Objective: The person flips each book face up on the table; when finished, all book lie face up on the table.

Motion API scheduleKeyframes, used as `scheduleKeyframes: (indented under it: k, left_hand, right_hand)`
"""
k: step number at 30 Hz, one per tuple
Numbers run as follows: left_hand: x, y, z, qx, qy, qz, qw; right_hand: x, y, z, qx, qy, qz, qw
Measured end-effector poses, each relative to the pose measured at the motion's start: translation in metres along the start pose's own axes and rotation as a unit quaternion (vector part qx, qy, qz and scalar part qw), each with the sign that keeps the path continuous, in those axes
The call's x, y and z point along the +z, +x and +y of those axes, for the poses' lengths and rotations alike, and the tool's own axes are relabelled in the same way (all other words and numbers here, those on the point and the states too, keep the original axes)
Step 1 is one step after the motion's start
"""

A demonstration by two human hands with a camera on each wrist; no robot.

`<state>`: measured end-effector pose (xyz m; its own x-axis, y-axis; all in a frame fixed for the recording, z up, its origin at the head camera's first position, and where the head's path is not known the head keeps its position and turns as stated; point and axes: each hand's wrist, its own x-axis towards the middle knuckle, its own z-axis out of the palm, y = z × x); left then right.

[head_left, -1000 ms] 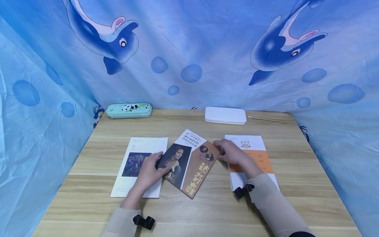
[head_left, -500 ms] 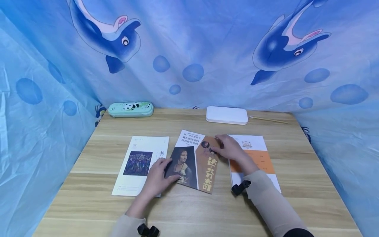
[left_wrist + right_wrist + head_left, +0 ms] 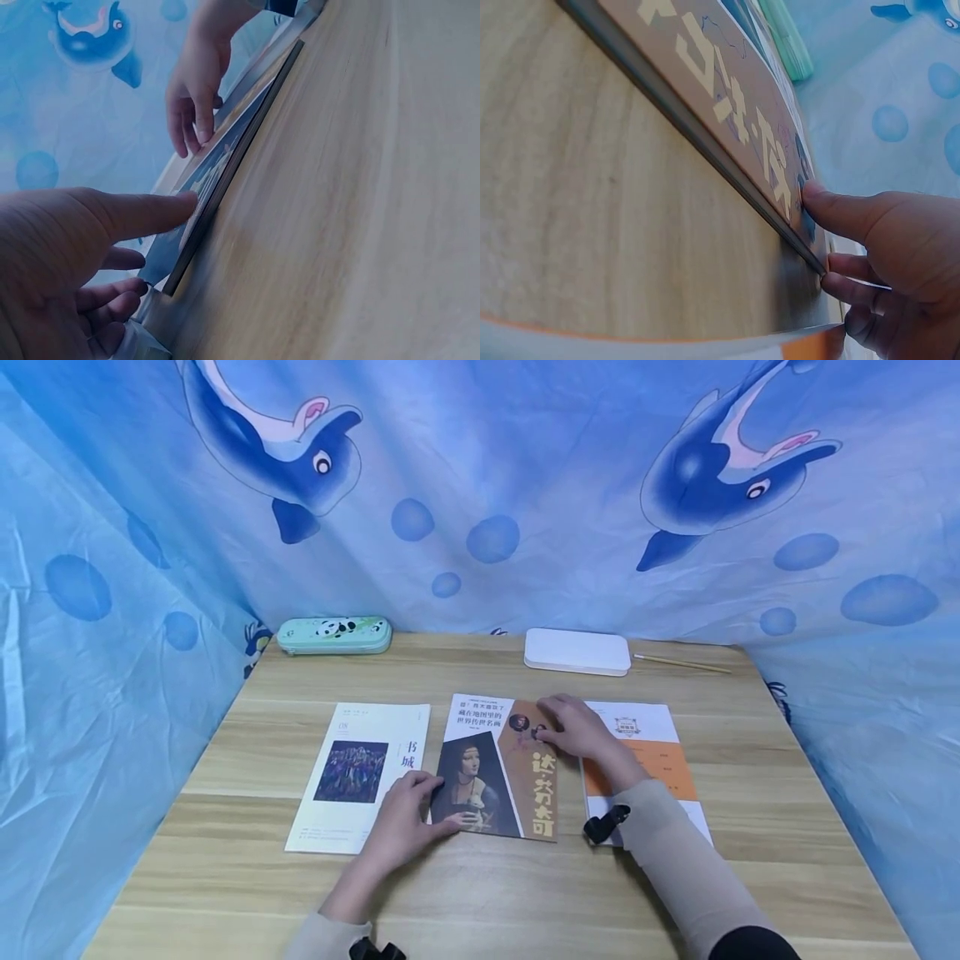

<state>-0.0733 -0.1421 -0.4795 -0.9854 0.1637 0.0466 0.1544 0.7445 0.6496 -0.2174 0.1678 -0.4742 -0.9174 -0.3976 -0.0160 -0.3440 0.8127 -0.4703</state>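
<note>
A brown, white and dark book (image 3: 487, 768) with a portrait on its cover lies in the middle of the table, almost square to it. My left hand (image 3: 408, 822) grips its lower left side; in the left wrist view the thumb (image 3: 161, 214) lies on the cover and the fingers are at the edge. On the upper right side, my right hand (image 3: 581, 731) pinches the book, thumb (image 3: 836, 210) on top and fingers against the edge. To the left lies a white book (image 3: 318, 818) with a purple picture, partly behind my left hand. A white and orange book (image 3: 660, 768) lies under my right forearm.
At the back of the wooden table (image 3: 495, 910) are a mint-green pencil case (image 3: 333, 637) with a panda, a white flat case (image 3: 577, 652) and a thin pencil-like stick (image 3: 682, 663). A blue dolphin-print curtain (image 3: 525, 460) surrounds the table's back and sides.
Both hands have turned the middle book from a slant to nearly straight, its lower end swinging right. My left hand moved right, uncovering more of the white book.
</note>
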Motion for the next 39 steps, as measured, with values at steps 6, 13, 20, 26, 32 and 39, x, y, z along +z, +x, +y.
scheduleKeyframes:
  k: [6, 13, 20, 26, 32, 39]
  left_hand:
    - [0.001, -0.004, 0.001, -0.001, 0.003, -0.012, 0.9999]
    - [0.002, -0.006, 0.001, 0.005, 0.009, -0.015, 0.9998]
    - [0.001, -0.007, 0.002, 0.01, 0.018, -0.019, 0.9996]
    - [0.001, -0.005, 0.008, 0.02, 0.012, -0.013, 0.9996]
    - [0.006, 0.007, 0.019, 0.061, -0.007, -0.017, 0.998]
    - [0.019, 0.018, 0.031, 0.095, -0.038, -0.05, 0.9935]
  right_hand:
    - [-0.001, 0.0, 0.002, -0.013, -0.007, -0.015, 1.0]
    - [-0.002, -0.002, 0.001, -0.032, 0.008, -0.01, 0.999]
    - [-0.004, -0.006, 0.002, -0.034, 0.024, -0.009, 0.999]
    - [-0.014, -0.012, 0.009, -0.042, 0.074, 0.025, 0.996]
    - [-0.029, -0.023, 0.023, -0.021, 0.088, 0.041, 0.995]
    - [-0.038, -0.037, 0.044, 0.007, 0.105, 0.033, 0.994]
